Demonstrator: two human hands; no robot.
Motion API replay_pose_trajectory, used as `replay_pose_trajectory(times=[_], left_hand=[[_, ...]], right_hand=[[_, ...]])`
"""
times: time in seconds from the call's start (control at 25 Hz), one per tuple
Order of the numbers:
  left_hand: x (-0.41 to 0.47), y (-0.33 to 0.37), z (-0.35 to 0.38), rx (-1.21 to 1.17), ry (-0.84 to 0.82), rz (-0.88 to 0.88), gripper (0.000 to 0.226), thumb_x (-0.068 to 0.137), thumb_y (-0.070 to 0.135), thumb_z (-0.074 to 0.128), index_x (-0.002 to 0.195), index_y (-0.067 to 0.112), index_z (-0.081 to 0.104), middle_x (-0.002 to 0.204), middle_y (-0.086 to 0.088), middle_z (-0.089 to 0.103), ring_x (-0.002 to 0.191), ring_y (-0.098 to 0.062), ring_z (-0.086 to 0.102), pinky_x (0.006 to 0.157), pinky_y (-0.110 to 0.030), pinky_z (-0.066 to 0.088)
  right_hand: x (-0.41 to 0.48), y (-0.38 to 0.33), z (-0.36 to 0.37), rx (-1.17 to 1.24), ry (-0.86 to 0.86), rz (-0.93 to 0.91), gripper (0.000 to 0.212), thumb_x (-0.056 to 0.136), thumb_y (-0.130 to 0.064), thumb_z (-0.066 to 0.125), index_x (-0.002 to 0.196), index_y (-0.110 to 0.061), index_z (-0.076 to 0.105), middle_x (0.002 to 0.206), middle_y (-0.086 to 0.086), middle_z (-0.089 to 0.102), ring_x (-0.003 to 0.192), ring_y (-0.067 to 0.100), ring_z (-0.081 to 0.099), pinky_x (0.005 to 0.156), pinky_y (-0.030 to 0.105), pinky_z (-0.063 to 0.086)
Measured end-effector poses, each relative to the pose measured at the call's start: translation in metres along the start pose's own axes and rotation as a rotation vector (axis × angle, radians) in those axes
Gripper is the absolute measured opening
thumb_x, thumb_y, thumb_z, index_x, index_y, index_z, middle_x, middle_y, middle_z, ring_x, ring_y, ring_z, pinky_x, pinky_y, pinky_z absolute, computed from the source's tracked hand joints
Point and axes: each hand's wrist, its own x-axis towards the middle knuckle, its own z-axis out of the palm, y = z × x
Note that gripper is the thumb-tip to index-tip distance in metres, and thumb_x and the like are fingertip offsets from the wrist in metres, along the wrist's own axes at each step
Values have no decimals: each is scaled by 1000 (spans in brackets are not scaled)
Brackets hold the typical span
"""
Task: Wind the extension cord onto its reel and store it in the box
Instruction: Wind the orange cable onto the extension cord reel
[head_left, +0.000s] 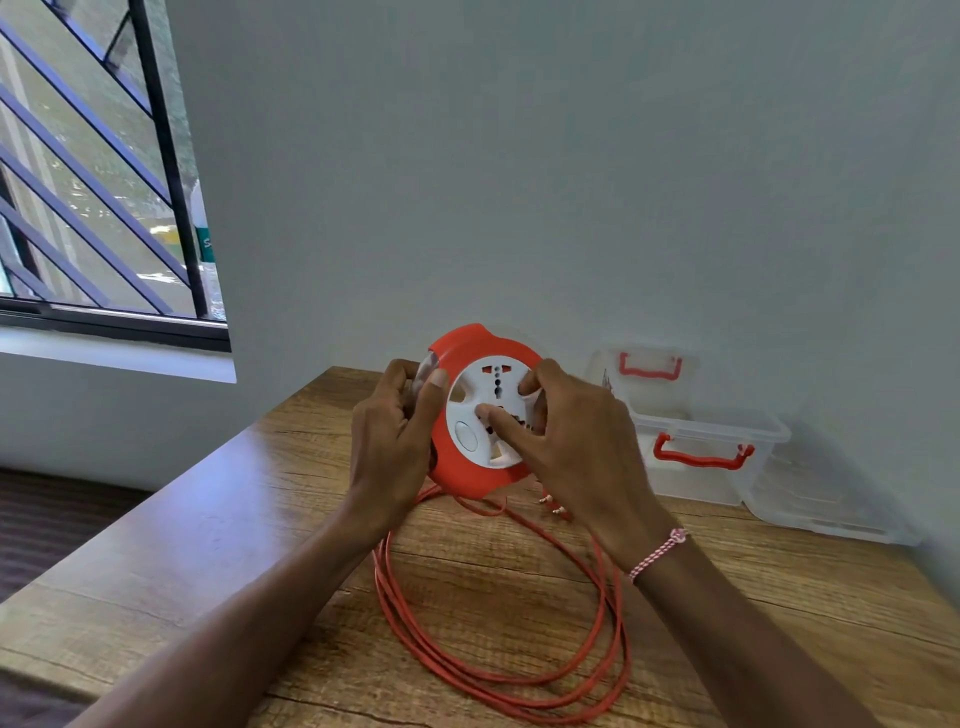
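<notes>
Head: hands (393, 447) (579, 441) hold reel (470, 345), seemingly above table (208, 519)

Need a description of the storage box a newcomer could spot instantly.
Wooden table, far right end by the wall. The box is the clear tub right of the reel. Only it is deep, with a red handle on its front wall.

Bright daylight comes in from the window (104, 171) on the left. It makes a pale shine on the counter (218, 499). Straight lines bend near the edges.
</notes>
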Motion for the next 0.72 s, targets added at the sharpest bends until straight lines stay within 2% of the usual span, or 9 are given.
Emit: replay_pose_trajectory(times=[0.12, 0.2, 0.28, 0.52, 0.64, 0.72], left_hand=[[5, -1, -5, -11, 24, -35, 54, 97, 62, 51, 99, 8, 60, 75, -16, 69, 63, -39, 71, 49, -61, 55], [5, -1, -7, -13, -3, -44, 53, 97, 62, 52, 101, 10, 61, 76, -10, 71, 64, -33, 74, 52, -59, 58], [4, -1, -6, 4, -33, -34, 51, 96, 62, 52, 100, 12, 61, 76, -8, 72, 63, -29, 75, 53, -58, 59], [3, 2, -7, 20, -46, 12, 47, 99, 60, 52, 94, 14, 59, 69, -16, 68, 56, -37, 70, 42, -55, 52], [0, 5, -4, 32, -30, 44, 45, 100, 59, 52, 92, 14, 57, 65, -12, 64, 54, -35, 64, 42, -53, 49], [-3, 6, -1, 48, -20, 72, 39, 100, 58, 52, 89, 20, 56, 65, -8, 64, 53, -26, 65, 45, -49, 52]], right_hand=[[7, 11, -8, -221, -90, -350, 57, 88, -54, 72, 134, -26, 51, 122, 5, 63, 87, 18, 70, 56, 20, 50], [7, 14, -8, -366, -142, -513, 62, 87, -47, 76, 142, -30, 53, 121, 11, 68, 92, 28, 74, 54, 34, 58], [5, 14, -8, -431, -129, -569, 62, 85, -46, 78, 141, -30, 59, 114, 13, 74, 89, 30, 75, 55, 37, 60], [0, 3, -8, -369, -73, -490, 62, 85, -56, 74, 140, -31, 59, 100, 8, 79, 79, 27, 76, 62, 34, 60], [-2, -6, -6, -187, -59, -247, 65, 85, -70, 63, 134, -27, 59, 93, 1, 78, 73, 20, 74, 62, 32, 61], [-4, -11, 1, -8, -17, -7, 62, 82, -70, 67, 122, -25, 58, 92, -3, 74, 69, 13, 70, 56, 19, 56]])
